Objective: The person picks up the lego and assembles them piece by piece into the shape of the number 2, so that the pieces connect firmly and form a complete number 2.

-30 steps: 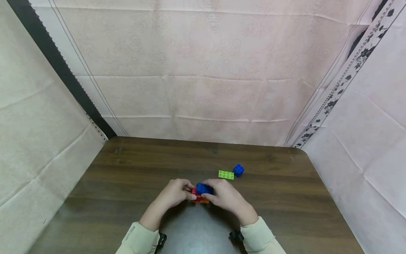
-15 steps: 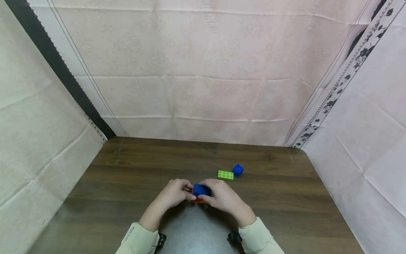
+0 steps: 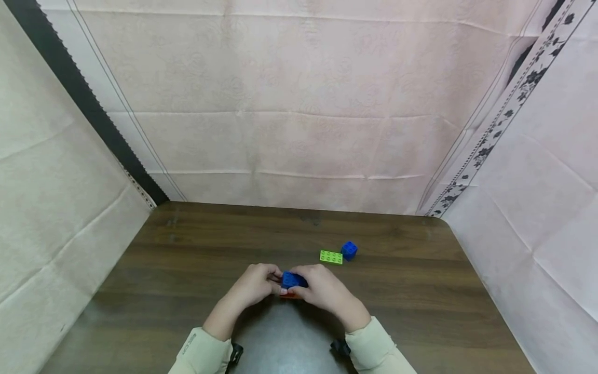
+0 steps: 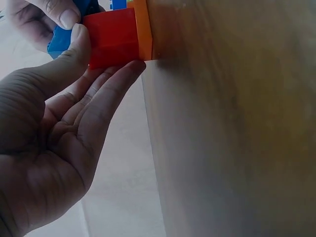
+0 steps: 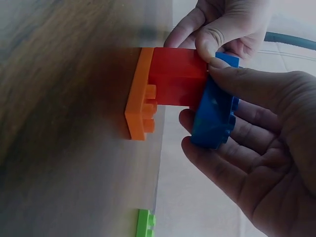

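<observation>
In the right wrist view a blue toy building brick (image 5: 212, 111) sits at the top of a red brick (image 5: 177, 74), slightly tilted against it. Under the red one is an orange brick (image 5: 133, 106) with a row of studs showing, standing on the table. My right hand (image 3: 324, 288) pinches the blue brick between thumb and fingers. With my left hand (image 3: 254, 285) I grip the red brick's sides, the thumb near its top edge beside the blue brick. From the head camera, the blue brick hides most of the red.
A light green brick (image 3: 331, 256) lies on the wooden table (image 3: 224, 234) beyond my right hand, with a smaller blue brick (image 3: 349, 250) close at its right. Pale cloth sheets (image 3: 299, 130) stand behind and along both sides.
My right hand has moved left with the blue brick, which now covers more of the red one. The left hand has stayed nearly in place.
</observation>
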A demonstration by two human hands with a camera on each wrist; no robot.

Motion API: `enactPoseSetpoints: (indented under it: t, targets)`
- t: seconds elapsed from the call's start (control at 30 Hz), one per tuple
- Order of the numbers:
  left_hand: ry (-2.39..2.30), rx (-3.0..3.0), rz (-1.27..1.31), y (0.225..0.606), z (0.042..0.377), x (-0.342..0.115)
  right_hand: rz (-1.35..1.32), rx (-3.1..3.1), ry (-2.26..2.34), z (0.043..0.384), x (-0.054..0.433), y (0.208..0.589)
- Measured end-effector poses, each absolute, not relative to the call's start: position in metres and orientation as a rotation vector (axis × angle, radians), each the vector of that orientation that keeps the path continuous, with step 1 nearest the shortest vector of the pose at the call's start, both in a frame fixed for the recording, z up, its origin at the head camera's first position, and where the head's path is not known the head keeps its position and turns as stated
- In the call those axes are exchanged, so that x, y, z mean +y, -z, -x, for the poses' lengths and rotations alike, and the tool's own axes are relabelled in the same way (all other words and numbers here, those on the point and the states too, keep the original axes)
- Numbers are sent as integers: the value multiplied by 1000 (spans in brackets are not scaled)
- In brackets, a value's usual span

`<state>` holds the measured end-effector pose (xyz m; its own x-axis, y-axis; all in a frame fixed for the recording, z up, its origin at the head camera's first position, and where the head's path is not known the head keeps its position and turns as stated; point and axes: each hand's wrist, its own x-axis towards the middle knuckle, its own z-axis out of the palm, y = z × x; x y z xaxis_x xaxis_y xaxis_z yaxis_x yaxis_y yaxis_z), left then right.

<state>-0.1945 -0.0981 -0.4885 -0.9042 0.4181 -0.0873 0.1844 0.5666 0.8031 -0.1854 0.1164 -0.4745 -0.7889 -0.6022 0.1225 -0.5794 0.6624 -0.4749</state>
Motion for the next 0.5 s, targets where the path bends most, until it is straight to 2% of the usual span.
enactPoseSetpoints:
  t: [0.5]
  targets:
    - [-1186, 2599, -542, 490, 194, -99, 904, 2832, 723, 185, 108, 463]
